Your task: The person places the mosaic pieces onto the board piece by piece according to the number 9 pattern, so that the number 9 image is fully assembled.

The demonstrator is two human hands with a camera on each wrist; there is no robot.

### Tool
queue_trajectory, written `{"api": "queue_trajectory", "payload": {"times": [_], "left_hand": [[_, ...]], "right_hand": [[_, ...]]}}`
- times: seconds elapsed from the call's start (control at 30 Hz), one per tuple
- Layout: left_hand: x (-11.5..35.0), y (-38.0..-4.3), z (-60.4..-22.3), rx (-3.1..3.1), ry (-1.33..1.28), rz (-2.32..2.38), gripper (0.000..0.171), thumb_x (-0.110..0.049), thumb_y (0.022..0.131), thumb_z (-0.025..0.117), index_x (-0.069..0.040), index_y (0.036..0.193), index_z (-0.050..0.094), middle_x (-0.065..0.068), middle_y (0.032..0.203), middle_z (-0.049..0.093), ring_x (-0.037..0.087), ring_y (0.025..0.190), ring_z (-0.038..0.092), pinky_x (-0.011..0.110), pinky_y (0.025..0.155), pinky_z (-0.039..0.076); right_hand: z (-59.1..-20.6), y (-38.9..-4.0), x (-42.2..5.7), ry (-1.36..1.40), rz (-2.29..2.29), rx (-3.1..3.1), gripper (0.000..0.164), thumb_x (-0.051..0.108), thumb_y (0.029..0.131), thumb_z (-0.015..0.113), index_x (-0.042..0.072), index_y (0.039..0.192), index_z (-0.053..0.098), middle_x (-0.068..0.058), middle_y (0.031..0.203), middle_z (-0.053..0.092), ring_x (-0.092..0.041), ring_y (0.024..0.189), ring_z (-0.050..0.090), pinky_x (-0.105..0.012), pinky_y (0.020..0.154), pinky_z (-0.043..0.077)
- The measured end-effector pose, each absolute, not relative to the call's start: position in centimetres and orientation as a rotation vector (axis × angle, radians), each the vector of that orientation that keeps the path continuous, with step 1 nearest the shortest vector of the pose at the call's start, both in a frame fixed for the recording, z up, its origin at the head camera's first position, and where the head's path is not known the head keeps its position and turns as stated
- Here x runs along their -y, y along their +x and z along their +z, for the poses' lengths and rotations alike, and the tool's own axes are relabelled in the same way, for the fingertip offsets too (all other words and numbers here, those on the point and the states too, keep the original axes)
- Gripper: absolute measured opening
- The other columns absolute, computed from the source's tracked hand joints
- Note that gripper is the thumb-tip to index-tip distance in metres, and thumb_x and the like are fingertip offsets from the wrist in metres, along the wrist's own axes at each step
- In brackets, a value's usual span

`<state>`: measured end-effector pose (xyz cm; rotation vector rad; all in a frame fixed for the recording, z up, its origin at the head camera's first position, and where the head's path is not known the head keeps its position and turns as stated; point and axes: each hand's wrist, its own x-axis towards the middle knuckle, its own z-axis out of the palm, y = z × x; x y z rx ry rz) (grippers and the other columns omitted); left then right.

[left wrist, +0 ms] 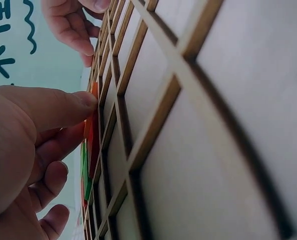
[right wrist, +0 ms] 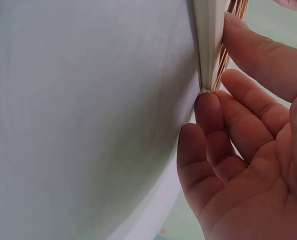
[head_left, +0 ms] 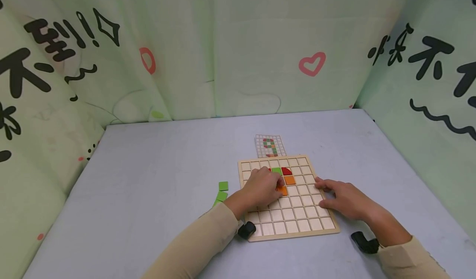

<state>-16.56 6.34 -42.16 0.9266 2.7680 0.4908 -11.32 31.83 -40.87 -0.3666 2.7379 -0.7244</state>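
Note:
My left hand [head_left: 260, 187] is over the middle of a wooden grid board [head_left: 293, 237], thumb and finger pinching an orange tile [head_left: 283, 191] at a square. In the left wrist view, the thumb lies against that tile [left wrist: 94, 92], with red and green tiles [left wrist: 86, 175] just behind. Above the hand on the board sit a green tile [head_left: 276, 170], a red tile with a rounded corner [head_left: 286, 171] and another orange tile [head_left: 289, 180]. Part of the board is hidden under the hand. My right hand [head_left: 346, 198] touches the board's right edge with thumb and fingertips, fingers loosely extended.
Loose green tiles [head_left: 223, 186] lie on the white table [head_left: 160, 180] left of the board. Beyond the board's far edge is a printed pattern card [head_left: 270, 146] with a coloured figure on a grid. Pale green curtains [head_left: 253, 64] surround the table.

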Motion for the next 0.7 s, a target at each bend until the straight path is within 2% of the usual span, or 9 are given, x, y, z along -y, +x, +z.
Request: {"api": "queue_trajectory", "payload": {"times": [0.7], "left_hand": [[-6.65, -16.5, -42.03, -2.766, 0.89, 0.485, 0.015, -0.03, 0.092, 0.074, -0.024, 0.106, 0.073, -0.016, 0.087, 0.06, 0.011, 0.092, 0.049, 0.032, 0.086, 0.039]], "right_hand": [[-40.79, -11.4, -31.75, -0.357, -0.715, -2.728, 0.055, 0.026, 0.088, 0.075, 0.0, 0.134, 0.059, -0.02, 0.15, 0.044, -0.048, 0.132, 0.043, -0.062, 0.102, 0.036]]}}
